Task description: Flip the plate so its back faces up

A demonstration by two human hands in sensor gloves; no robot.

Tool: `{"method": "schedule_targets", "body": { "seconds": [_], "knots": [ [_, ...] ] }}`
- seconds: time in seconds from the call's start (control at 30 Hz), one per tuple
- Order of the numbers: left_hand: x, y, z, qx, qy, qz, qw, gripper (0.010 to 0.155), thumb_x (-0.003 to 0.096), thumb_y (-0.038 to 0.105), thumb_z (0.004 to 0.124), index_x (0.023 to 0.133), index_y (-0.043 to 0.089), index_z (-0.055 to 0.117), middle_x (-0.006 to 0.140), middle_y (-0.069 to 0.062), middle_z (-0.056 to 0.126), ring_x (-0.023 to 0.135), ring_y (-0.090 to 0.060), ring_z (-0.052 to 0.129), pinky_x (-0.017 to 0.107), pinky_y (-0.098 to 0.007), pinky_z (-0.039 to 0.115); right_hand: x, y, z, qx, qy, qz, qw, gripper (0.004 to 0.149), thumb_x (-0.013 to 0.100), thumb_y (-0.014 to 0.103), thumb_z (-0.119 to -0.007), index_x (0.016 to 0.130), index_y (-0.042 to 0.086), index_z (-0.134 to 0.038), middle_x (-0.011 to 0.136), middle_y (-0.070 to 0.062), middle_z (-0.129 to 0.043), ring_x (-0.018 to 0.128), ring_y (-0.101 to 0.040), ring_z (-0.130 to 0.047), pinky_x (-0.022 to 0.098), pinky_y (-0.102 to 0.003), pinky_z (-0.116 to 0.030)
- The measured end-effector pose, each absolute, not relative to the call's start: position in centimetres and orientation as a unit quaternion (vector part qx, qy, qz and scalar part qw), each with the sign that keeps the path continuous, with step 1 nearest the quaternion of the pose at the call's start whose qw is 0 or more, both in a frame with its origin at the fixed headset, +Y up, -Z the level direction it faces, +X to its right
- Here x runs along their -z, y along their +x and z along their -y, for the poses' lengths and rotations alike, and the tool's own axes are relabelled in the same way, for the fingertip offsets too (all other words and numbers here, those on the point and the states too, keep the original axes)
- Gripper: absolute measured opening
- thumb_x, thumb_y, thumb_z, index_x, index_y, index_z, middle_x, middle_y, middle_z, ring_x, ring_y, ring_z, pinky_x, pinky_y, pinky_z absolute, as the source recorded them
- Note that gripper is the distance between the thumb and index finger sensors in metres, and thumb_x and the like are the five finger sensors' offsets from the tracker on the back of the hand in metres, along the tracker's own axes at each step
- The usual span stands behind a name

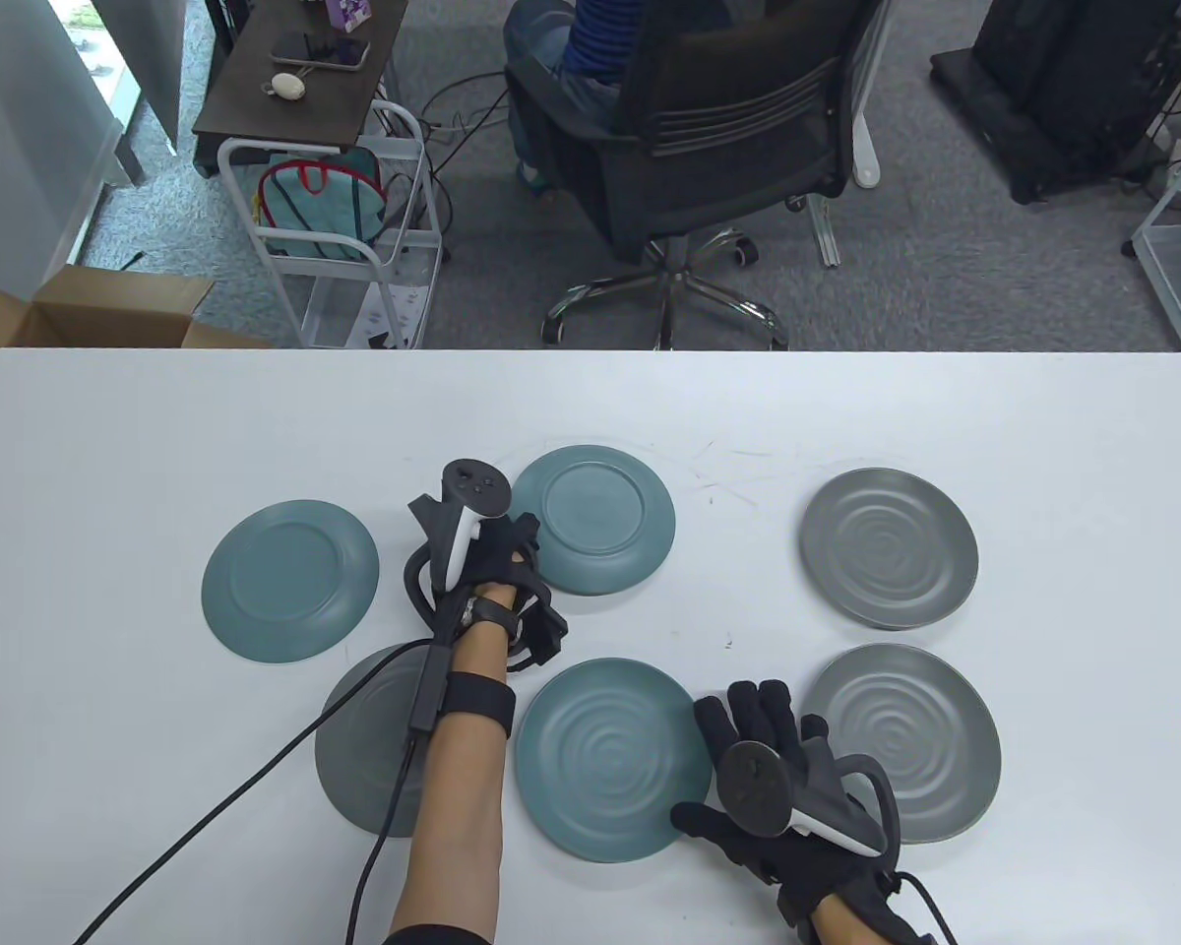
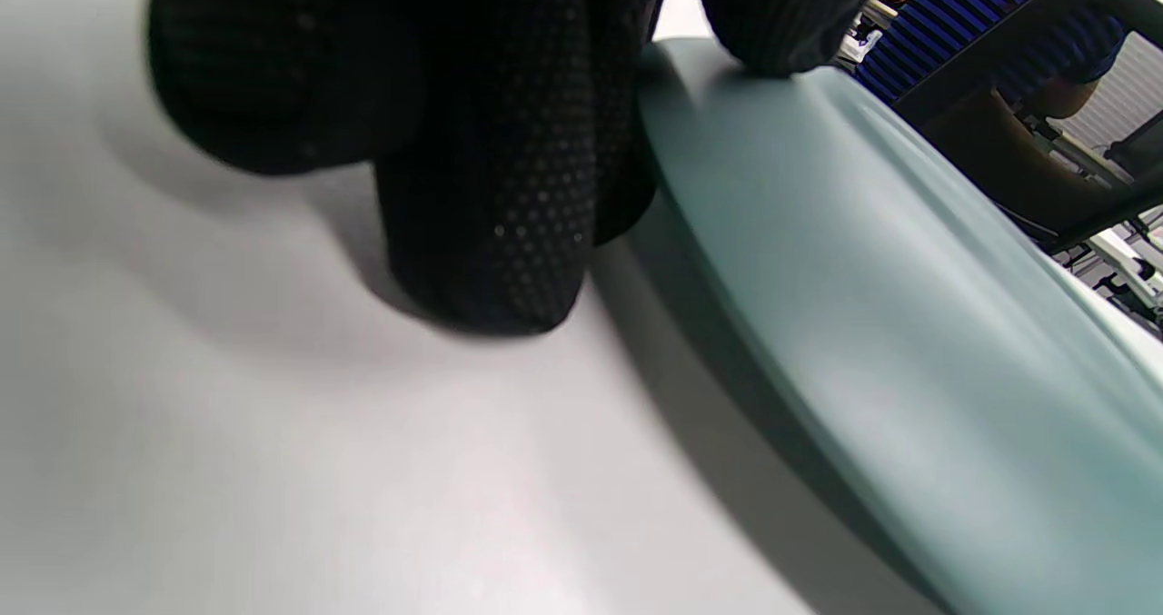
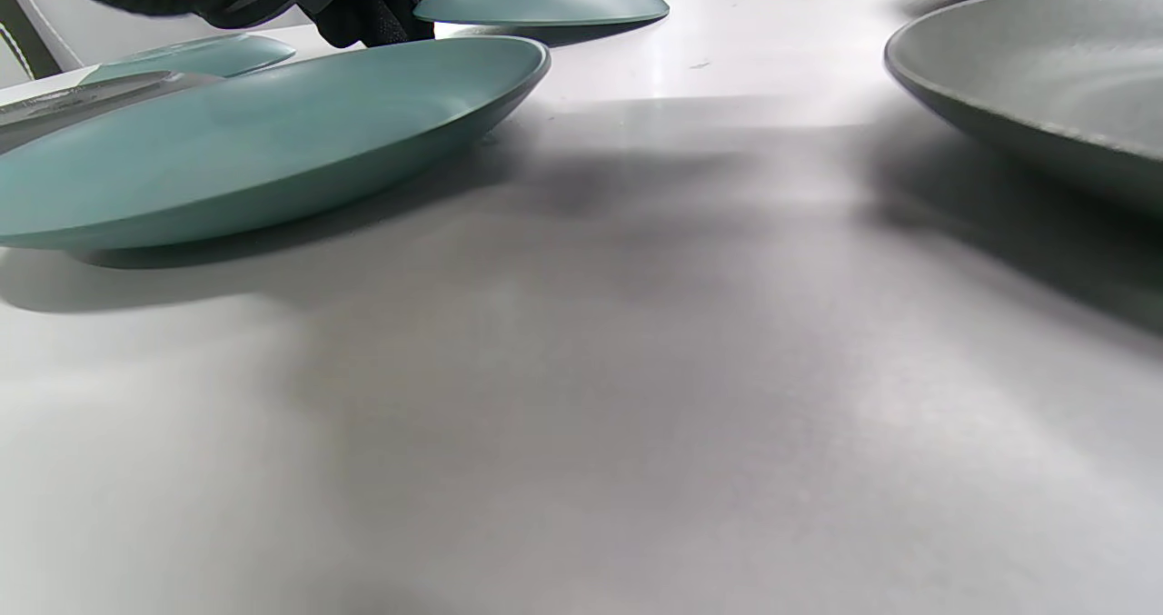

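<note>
teal plate [image 1: 595, 517] rim, left hand [image 1: 487, 571] touching

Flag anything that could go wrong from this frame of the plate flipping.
1. The left hand has its fingers on the rim of the back-up teal ceramic plate; on the smooth white table it may skid.
2. The left forearm hangs over the grey plate and could knock it.

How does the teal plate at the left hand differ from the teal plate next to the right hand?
The far teal plate lies back up, foot ring showing; the near teal plate lies face up, ripples showing. The left hand touches the far plate's edge; the right hand rests flat beside the near one. Both are round, same teal.
</note>
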State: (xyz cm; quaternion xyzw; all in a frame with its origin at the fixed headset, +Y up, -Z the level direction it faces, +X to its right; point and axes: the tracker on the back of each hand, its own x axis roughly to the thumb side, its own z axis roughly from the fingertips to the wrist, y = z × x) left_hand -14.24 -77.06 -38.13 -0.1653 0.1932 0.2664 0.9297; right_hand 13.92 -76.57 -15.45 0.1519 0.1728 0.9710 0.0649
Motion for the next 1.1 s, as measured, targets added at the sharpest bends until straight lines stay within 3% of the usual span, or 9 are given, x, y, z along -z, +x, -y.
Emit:
{"method": "schedule_targets", "body": {
  "seconds": [0.57, 0.8, 1.1],
  "knots": [
    [37.9, -13.9, 75.6, -0.201, -0.163, -0.146, 0.955, 0.063, 0.0556, 0.046, 0.069, 0.100, 0.002, 0.072, 0.073, -0.008, 0.096, 0.042, -0.023, 0.113, 0.032, -0.035, 0.093, 15.4, 13.9, 76.5, -0.972, 0.149, -0.173, 0.059, 0.095, 0.046, 0.069, -0.060, 0.114, 0.018, -0.018, 0.119, -0.022, -0.016, 0.107, -0.048, -0.015, 0.074, -0.072, -0.028],
    [36.1, -13.4, 72.4, -0.112, -0.137, -0.062, 0.982, 0.076, 0.0547, 0.057, 0.066, 0.111, 0.006, 0.059, 0.095, -0.014, 0.083, 0.073, -0.036, 0.103, 0.051, -0.048, 0.086, 15.4, 13.9, 76.5, -0.973, 0.147, -0.166, 0.056, 0.095, 0.046, 0.069, -0.060, 0.114, 0.018, -0.018, 0.119, -0.023, -0.017, 0.107, -0.048, -0.015, 0.074, -0.072, -0.029],
    [30.3, -14.0, 69.5, 0.008, -0.086, 0.052, 0.995, 0.084, 0.0551, 0.065, 0.059, 0.118, 0.012, 0.043, 0.114, -0.018, 0.059, 0.106, -0.049, 0.069, 0.071, -0.064, 0.064, 15.4, 13.9, 76.3, -0.975, 0.144, -0.160, 0.050, 0.095, 0.046, 0.069, -0.060, 0.114, 0.018, -0.018, 0.119, -0.023, -0.017, 0.107, -0.048, -0.015, 0.074, -0.072, -0.029]
  ]
}}
